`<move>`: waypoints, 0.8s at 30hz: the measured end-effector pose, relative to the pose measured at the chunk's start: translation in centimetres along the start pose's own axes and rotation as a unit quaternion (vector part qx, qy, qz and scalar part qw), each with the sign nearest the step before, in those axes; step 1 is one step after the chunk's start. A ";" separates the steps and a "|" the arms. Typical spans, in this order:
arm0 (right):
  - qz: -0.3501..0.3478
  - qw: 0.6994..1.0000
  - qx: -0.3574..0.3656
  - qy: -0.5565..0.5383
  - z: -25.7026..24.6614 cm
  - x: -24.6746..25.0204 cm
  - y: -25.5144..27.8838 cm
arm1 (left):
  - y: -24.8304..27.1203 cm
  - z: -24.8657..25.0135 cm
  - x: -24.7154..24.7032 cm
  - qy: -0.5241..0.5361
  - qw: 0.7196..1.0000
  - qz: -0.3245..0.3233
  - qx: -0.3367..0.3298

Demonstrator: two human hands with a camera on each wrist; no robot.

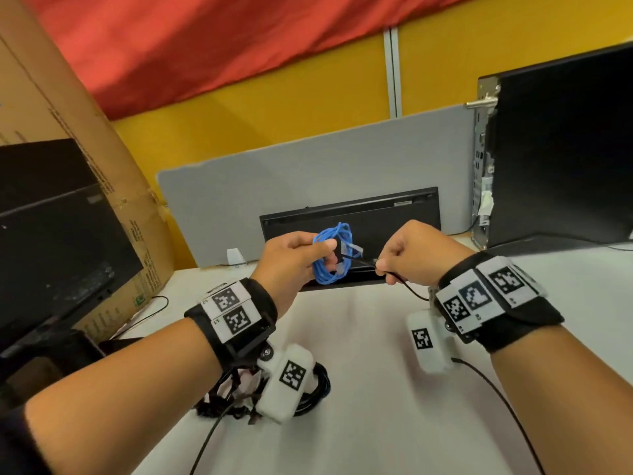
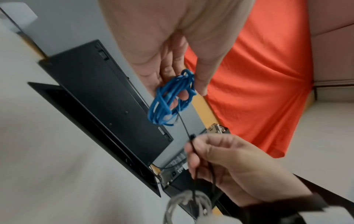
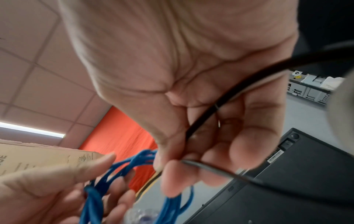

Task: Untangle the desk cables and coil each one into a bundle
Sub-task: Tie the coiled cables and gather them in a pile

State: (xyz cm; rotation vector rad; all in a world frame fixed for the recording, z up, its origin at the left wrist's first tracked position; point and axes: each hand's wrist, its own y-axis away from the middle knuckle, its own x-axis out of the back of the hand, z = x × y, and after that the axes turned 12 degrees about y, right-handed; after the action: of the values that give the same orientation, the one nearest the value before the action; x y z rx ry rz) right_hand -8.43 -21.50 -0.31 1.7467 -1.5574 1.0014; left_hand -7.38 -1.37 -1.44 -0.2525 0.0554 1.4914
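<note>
A coiled blue cable (image 1: 330,265) (image 2: 168,103) (image 3: 91,201) is held up above the desk. My left hand (image 1: 301,252) (image 2: 172,50) grips it, thumb on top and fingers through the loops. A thin black tie (image 1: 359,259) (image 2: 184,125) (image 3: 220,170) runs from the coil to my right hand (image 1: 394,258) (image 2: 220,159) (image 3: 182,174), which pinches its end between thumb and fingertips. A thicker black cord (image 3: 249,84) crosses the right palm. Another black cable bundle (image 1: 317,389) lies on the desk under my left wrist.
A black keyboard (image 1: 394,214) (image 2: 91,94) leans on the grey divider (image 1: 308,173) behind the hands. A black computer tower (image 1: 565,149) stands at the right, a cardboard box (image 1: 85,149) and a dark monitor (image 1: 51,234) at the left. Loose black cords trail over the white desk (image 1: 376,423).
</note>
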 end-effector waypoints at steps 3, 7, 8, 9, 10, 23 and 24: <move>0.022 1.000 0.016 -0.009 -0.1 -0.4 -0.1 | 0.7 -0.3 -1.4 -0.016 0.999 -0.036 0.001; 0.079 0.994 0.026 -0.064 -0.4 -0.8 -0.2 | 1.6 -0.8 -3.1 0.000 0.997 -0.074 0.001; 0.096 0.993 0.029 -0.065 -0.4 -0.8 -0.2 | 1.7 -0.9 -3.3 0.023 0.998 -0.063 -0.001; 0.109 0.991 0.034 -0.066 -0.4 -0.9 -0.3 | 1.8 -0.9 -3.4 0.050 0.998 -0.040 -0.001; 0.116 0.990 0.042 -0.073 -0.4 -0.9 -0.3 | 1.8 -1.0 -3.5 0.075 0.997 -0.015 0.001; 0.024 0.998 0.042 0.037 -0.2 -0.1 0.0 | 0.7 -0.9 -2.2 -0.064 0.992 0.087 -0.063; 0.019 0.998 0.037 0.048 0.0 0.2 0.1 | 0.6 -0.8 -2.0 -0.074 0.990 0.095 -0.073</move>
State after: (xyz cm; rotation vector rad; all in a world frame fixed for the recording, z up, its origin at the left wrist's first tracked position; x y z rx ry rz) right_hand -8.48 -21.60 -0.09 1.6977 -1.5152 1.1575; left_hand -8.07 -3.43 -1.91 -0.2599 -0.1525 1.7024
